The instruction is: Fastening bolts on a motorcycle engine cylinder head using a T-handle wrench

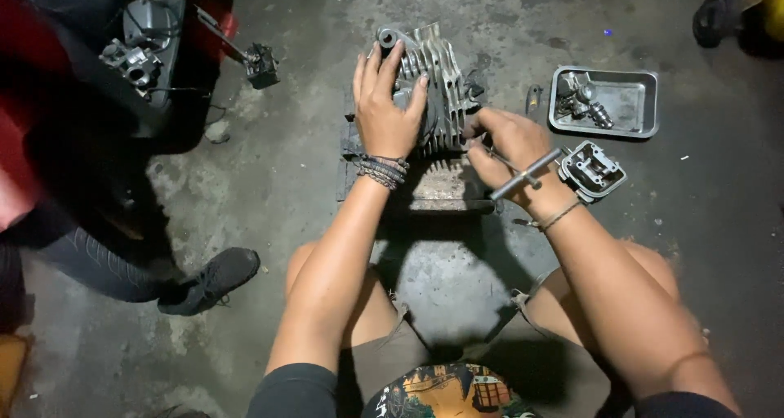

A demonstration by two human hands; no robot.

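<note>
At the upper middle of the frame, on the concrete floor [310,140], sits the finned engine cylinder [441,91], propped on a low block [445,191] between my knees. My left hand [384,108] lies flat over its near side, fingers [392,63] spread apart and pressing down on the metal, not wrapped round anything. My right hand [510,144] is at the cylinder's right flank, fingers curled shut on a T-handle wrench [527,175]; its crossbar sticks out toward my wrist, and the working tip is hidden behind my knuckles, so I cannot tell what it sits on.

Just right of that hand, on the floor: a grey cylinder head cover [592,170]. Further to the upper right, a shallow metal tray [645,124] holding small loose parts [581,100]. Upper left: a red motorbike [122,51], partly stripped. Lower left: another person's dark shoe [214,279].

Risks as I judge them:
- The cylinder rests on a narrow block, held only by my flat palm. A hard turn on the wrench could rock it off.
- If the tip is seated poorly, it may slip and skin my knuckles on the fins.
- The cover lies near my right forearm; a wide swing could knock it.
</note>
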